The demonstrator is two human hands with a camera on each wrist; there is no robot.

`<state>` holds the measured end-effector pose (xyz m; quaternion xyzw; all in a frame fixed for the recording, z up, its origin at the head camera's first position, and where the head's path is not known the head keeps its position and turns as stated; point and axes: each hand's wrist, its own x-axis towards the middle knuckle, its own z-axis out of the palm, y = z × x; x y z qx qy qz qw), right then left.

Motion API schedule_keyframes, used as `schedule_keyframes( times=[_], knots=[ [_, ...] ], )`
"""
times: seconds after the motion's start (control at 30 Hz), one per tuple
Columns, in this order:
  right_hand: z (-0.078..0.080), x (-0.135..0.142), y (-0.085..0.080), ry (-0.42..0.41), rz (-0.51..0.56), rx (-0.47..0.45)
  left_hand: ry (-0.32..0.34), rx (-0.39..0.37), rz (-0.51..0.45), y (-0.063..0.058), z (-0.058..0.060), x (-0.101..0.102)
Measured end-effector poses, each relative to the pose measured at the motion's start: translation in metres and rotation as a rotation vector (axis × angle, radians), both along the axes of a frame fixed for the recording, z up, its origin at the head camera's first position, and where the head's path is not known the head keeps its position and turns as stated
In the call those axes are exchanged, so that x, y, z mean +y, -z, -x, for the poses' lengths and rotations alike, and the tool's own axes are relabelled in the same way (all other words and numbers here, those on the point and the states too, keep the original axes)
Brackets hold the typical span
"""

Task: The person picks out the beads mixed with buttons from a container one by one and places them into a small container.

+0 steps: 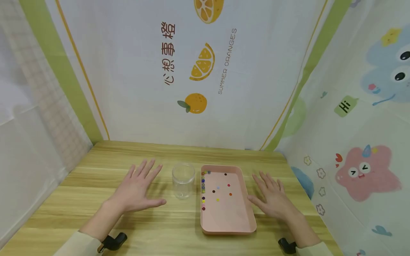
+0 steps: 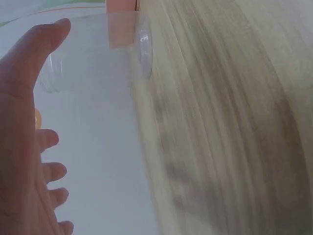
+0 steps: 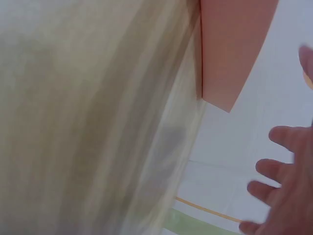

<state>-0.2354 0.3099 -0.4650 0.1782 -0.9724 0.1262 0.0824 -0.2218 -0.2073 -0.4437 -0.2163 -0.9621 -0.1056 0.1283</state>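
Observation:
My left hand (image 1: 136,190) is spread above the table to the left of a clear, empty-looking jar (image 1: 183,181), holding nothing. In the left wrist view the jar (image 2: 98,54) stands beyond the thumb, apart from it. A shallow pink tray (image 1: 227,222) lies right of the jar. Several small coloured beads (image 1: 203,186) line its left side, and others, such as an orange bead (image 1: 230,194), lie scattered over its floor. Beside the tray's right edge, my right hand (image 1: 272,197) has its fingers extended, with nothing in it. Whether its thumb touches the rim I cannot tell.
The wooden table (image 1: 153,236) carries the jar and tray. A white cloth (image 1: 134,89) with orange prints hangs behind it. Another printed cloth (image 1: 352,163) hangs on the right, and a pale curtain (image 1: 41,117) on the left.

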Motion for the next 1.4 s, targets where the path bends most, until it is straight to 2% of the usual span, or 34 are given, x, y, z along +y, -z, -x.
schedule_keyframes(
  times=[0.1,0.2,0.3,0.4,0.5,0.63,0.8,1.03,1.4],
  knots=[
    [0.001,0.000,-0.001,-0.009,0.037,0.062,0.016,-0.037,-0.105,0.002,0.002,0.002],
    [0.003,0.000,-0.001,-0.008,0.077,0.115,0.061,-0.109,-0.295,0.005,0.006,0.007],
    [0.004,-0.001,0.000,0.003,0.128,0.117,0.106,-0.155,-0.464,0.009,0.013,0.012],
    [0.005,-0.002,0.001,0.011,0.191,0.103,0.125,-0.164,-0.566,0.012,0.019,0.016],
    [0.005,-0.003,0.004,0.013,0.281,0.080,0.133,-0.177,-0.627,0.014,0.024,0.020],
    [0.006,-0.003,0.006,0.002,0.397,0.059,0.140,-0.212,-0.682,0.013,0.030,0.026],
    [0.006,-0.005,0.007,0.001,0.459,0.059,0.143,-0.244,-0.716,0.011,0.037,0.034],
    [0.004,-0.007,0.004,-0.011,0.484,0.082,0.165,-0.262,-0.753,0.012,0.045,0.044],
    [0.003,-0.007,0.006,-0.007,0.466,0.046,0.207,-0.326,-0.768,0.016,0.056,0.061]
  ],
)
